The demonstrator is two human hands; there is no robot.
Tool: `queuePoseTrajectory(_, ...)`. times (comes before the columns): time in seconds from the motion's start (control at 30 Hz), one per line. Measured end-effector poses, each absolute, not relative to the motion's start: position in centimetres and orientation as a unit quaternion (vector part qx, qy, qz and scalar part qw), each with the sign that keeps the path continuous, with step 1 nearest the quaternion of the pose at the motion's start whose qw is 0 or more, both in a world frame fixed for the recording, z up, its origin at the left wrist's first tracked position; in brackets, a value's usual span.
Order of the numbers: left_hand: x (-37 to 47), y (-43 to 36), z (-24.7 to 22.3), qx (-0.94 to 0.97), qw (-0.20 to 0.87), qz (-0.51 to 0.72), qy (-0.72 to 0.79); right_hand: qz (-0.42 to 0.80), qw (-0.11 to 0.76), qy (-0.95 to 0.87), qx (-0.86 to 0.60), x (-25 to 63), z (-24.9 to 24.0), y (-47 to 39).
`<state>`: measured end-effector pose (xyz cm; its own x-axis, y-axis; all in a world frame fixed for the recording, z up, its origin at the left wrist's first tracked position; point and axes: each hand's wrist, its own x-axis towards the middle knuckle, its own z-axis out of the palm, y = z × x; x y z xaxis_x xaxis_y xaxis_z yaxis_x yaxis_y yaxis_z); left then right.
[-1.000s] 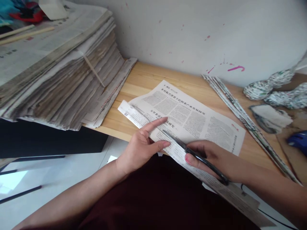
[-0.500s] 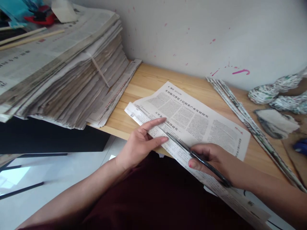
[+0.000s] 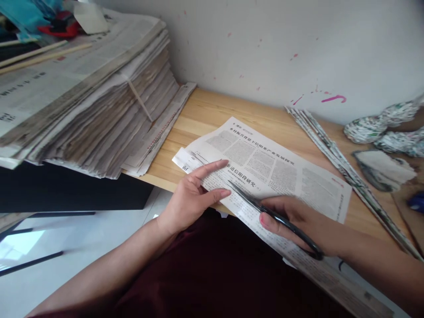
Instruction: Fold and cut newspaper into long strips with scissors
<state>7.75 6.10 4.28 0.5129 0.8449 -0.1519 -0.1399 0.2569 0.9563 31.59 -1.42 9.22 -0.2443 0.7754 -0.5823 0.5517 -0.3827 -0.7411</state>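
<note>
A printed newspaper sheet [image 3: 265,157] lies slantwise on the wooden table, its near edge reaching past the table's front. My left hand [image 3: 194,194] is on the sheet's left part, index finger and thumb stretched over the print, the other fingers curled and partly hidden at the paper's near edge. Black-handled scissors [image 3: 281,221] are gripped in my right hand [image 3: 294,218]. Their blades lie along the paper, points just right of my left fingertips. A long newspaper strip [image 3: 318,269] runs from below the scissors toward the lower right, over my lap.
A tall bound stack of newspapers [image 3: 109,115] stands at the left, with wooden sticks [image 3: 46,56] on top. Rolled paper rods [image 3: 334,159] lie on the right, beside twisted paper bundles [image 3: 362,128] and a greyish-white cloth [image 3: 384,170]. A wall [image 3: 251,48] rises behind the table.
The newspaper sheet has shifted a little to the right under my left hand. The strip's tail reaches farther toward the lower right. Both hands stay nearly in place.
</note>
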Motion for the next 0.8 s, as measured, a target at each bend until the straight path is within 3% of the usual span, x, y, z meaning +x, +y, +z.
queuePoseTrajectory(0.37,7.7,6.7,4.3,0.527,0.693,0.335,0.36,0.62,0.097,-0.492,-0.603,32.1,8.2,-1.5)
queuePoseTrajectory(0.8,8.0,7.4,4.9,0.52,0.696,0.35,0.351,0.522,0.074,-0.585,-0.616,31.5,8.7,1.4)
